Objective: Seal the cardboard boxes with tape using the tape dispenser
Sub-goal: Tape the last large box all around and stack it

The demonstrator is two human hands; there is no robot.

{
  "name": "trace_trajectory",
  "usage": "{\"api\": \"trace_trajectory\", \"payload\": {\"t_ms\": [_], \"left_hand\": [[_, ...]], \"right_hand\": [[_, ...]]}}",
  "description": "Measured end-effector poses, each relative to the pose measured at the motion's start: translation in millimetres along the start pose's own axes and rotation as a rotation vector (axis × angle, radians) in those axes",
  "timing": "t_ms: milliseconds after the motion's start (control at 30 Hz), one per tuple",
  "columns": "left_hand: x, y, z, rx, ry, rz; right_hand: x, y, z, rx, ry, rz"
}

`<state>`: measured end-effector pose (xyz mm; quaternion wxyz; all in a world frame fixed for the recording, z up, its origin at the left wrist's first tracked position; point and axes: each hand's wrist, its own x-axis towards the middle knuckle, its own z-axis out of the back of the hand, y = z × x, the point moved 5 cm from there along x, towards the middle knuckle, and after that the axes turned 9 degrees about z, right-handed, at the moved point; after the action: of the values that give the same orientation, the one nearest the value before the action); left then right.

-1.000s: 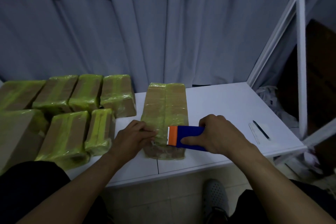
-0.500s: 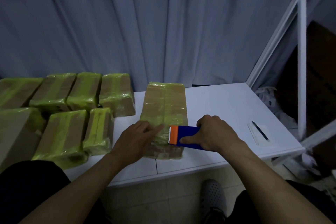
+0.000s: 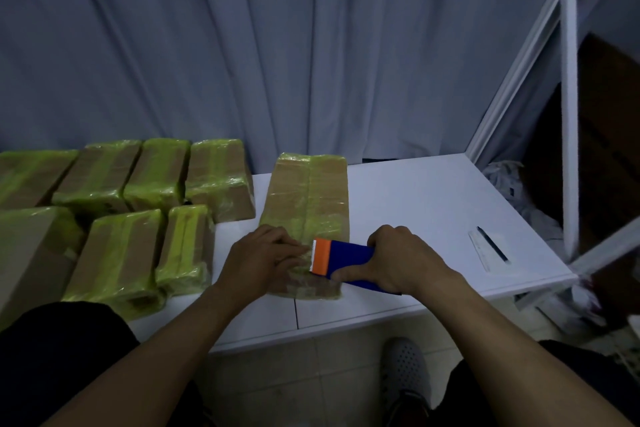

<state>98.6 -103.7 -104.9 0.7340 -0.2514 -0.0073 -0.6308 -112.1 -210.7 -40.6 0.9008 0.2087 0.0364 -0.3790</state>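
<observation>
One cardboard box (image 3: 308, 204), taped, lay flat beneath my fingers on the white table (image 3: 415, 204). Left hand (image 3: 258, 260): fingers pressed flat on its near end, gripping nothing. Right hand (image 3: 405, 258): fingers curled tight around the blue tape dispenser (image 3: 346, 260), orange blade end touching my left fingertips. Seven wrapped boxes (image 3: 114, 253) stood left of my left hand.

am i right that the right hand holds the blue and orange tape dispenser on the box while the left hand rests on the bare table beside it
Not quite. The head view shows the left hand pressing flat on the taped cardboard box itself, not on the white table. The rest holds: the right hand grips the blue and orange tape dispenser against that box.
</observation>
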Motion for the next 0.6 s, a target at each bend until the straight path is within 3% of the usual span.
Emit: {"api": "trace_trajectory", "payload": {"t_ms": [433,600], "left_hand": [[-10,31,4,-0.142,-0.005,0.006],[-9,35,12,-0.189,-0.031,-0.007]], "right_hand": [[-26,6,15,0.235,-0.054,0.223],[-33,2,14,0.384,-0.152,0.219]]}}
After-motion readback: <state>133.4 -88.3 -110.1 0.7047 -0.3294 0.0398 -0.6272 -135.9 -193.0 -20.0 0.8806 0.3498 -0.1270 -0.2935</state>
